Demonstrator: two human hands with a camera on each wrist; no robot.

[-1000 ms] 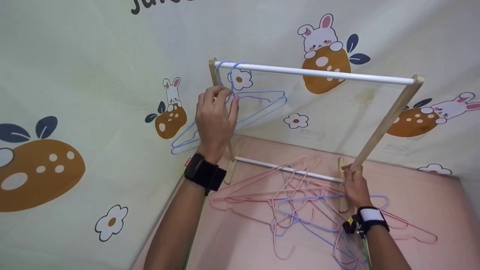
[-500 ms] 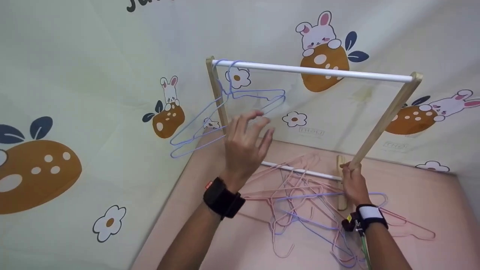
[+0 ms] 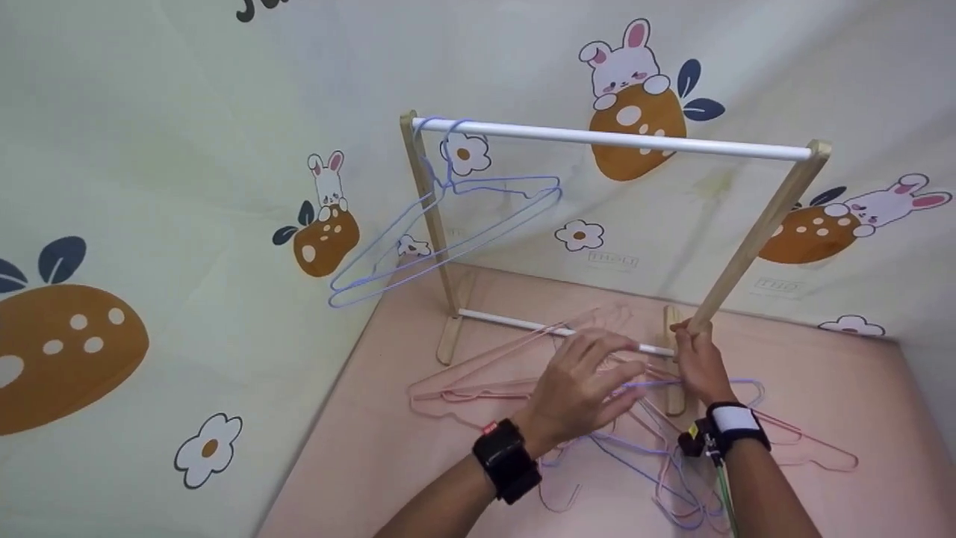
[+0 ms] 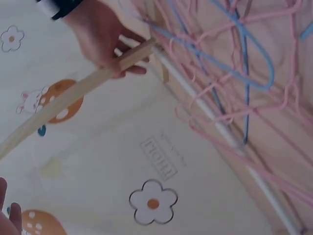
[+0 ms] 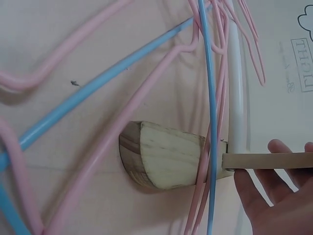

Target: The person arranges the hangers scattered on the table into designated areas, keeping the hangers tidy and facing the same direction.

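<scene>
Two blue hangers (image 3: 448, 250) hang from the white top bar (image 3: 612, 138) of a small clothes rack, close to its left post. My left hand (image 3: 579, 388) is over the heap of pink hangers (image 3: 478, 392) and blue ones, fingers spread and slightly bent, with nothing held. Only its fingertips (image 4: 14, 218) show in the left wrist view. Low on the rack's right wooden post (image 3: 758, 239), my right hand (image 3: 706, 366) grips the wood; the right wrist view shows its fingers (image 5: 276, 186) around the post. My left hand hides part of the heap.
The rack's lower white bar (image 3: 508, 321) and wooden feet (image 3: 448, 340) rest on a pink surface (image 3: 351, 448). A printed cloth (image 3: 187, 224) with rabbits and flowers rises behind and at the left. Loose hangers lie across the right foot (image 5: 171, 154).
My left hand has let go of the hanging blue hanger and moved down and right to the heap. My right hand keeps its grip on the post.
</scene>
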